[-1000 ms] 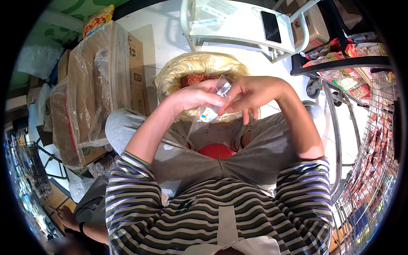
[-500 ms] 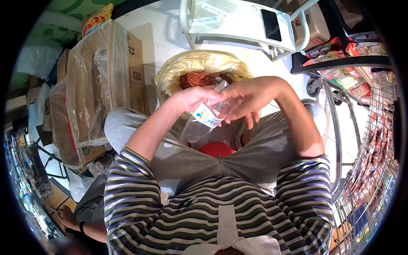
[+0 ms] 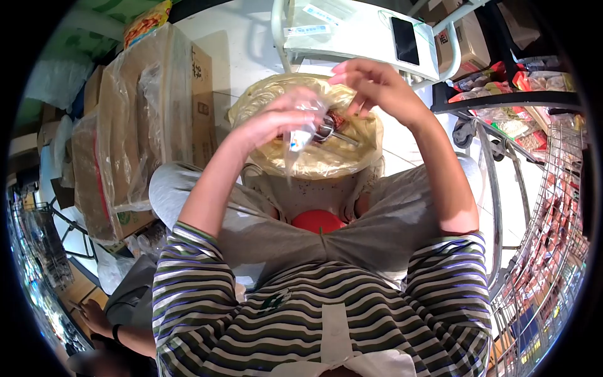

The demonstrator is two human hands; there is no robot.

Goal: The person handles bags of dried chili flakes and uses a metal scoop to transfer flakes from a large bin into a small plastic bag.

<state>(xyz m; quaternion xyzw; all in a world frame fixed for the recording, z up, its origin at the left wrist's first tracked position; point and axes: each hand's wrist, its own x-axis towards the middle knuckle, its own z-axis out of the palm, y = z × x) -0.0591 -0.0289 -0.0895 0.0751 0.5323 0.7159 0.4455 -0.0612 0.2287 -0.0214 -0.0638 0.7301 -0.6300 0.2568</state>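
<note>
My left hand (image 3: 276,120) is closed on a small clear plastic bag (image 3: 300,139) with a white and blue label, which hangs down from the fingers. Both are blurred by motion. My right hand (image 3: 384,93) hovers to the right with its fingers apart, and I see nothing in it. Below the hands stands a large container lined with a yellow plastic bag (image 3: 314,164). Coarse red dried bits (image 3: 338,119) show inside it, partly hidden by my left hand. A metal scoop (image 3: 325,127) lies among them, its handle pointing right.
A white metal stool (image 3: 355,44) ahead carries a phone (image 3: 405,41) and label strips (image 3: 306,30). Cardboard boxes (image 3: 202,107) stand at left, a wire rack (image 3: 546,251) with packets at right. Another person's hand (image 3: 94,317) is at lower left.
My hands have separated and moved forward over the yellow-lined container. The right hand has left the clear bag and the left keeps it. The scoop has come into view.
</note>
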